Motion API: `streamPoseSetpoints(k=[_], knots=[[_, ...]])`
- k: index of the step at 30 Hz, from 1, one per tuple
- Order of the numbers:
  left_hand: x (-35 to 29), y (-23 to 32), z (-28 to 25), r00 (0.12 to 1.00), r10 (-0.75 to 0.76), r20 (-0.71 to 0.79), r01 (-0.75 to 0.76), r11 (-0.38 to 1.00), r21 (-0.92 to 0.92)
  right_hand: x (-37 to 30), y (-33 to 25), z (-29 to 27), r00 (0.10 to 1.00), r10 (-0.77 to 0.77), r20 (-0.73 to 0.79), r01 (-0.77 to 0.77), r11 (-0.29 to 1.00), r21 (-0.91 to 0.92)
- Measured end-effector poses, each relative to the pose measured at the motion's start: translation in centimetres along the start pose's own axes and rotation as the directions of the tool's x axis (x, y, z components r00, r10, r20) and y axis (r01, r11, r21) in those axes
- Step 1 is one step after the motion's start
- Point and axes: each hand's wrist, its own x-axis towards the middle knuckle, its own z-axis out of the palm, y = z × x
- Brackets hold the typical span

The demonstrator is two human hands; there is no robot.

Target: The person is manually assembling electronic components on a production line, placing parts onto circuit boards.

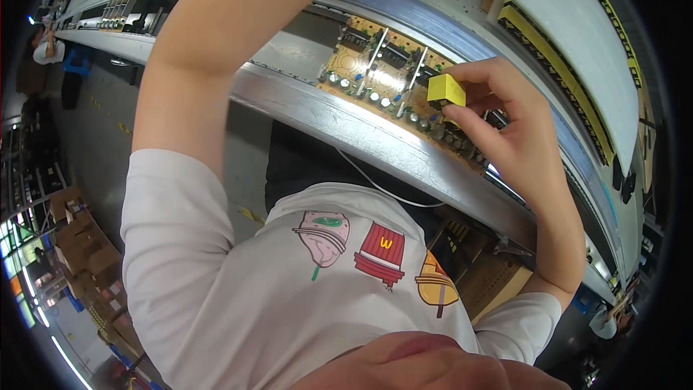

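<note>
My right hand (509, 105) pinches a yellow, box-shaped transformer (446, 90) between thumb and fingers. It is over the right part of a tan circuit board panel (351, 105), and whether its underside touches the board I cannot tell. Upright metal heat sinks (413, 76), dark components and several round capacitors (375, 97) stand on the panel. My left forearm reaches up across the line to the upper edge of the picture, and the left hand is out of view.
The panel lies between the metal rails (325, 119) of a long conveyor. A white surface with a yellow-and-black edge (570, 76) rises at the far right. Beneath the line stands a cardboard box (498, 282). People work farther along both ends.
</note>
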Motion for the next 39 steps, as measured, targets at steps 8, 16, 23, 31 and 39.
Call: streamPoseSetpoints(k=[8, 16, 23, 31, 39], knots=[[-13.2, 1.6, -6.2, 0.885, 0.14, 0.444, 0.003, 0.952, -0.305, -0.7, 0.0, 1.8, 1.0, 0.002, -0.005, -0.003, 0.941, -0.338], [-18.2, 2.2, -7.1, 0.853, -0.108, 0.511, 0.027, 0.986, 0.165, -1.1, -0.8, 2.3, 1.0, -0.022, -0.012, 0.014, 0.881, -0.473], [-17.1, 2.3, -7.0, 0.789, -0.004, 0.615, -0.127, 0.977, 0.169, -1.6, -1.1, 2.4, 0.999, 0.008, -0.033, -0.024, 0.861, -0.507], [-18.2, 4.2, -6.0, 0.825, -0.129, 0.55, -0.082, 0.936, 0.341, -1.9, -0.8, 1.9, 1.0, -0.014, 0.002, 0.013, 0.863, -0.505], [-17.5, 4.8, -5.5, 0.772, -0.141, 0.62, -0.083, 0.945, 0.318, -2.5, -0.6, 0.9, 1.0, 0.007, -0.004, -0.008, 0.868, -0.497]])
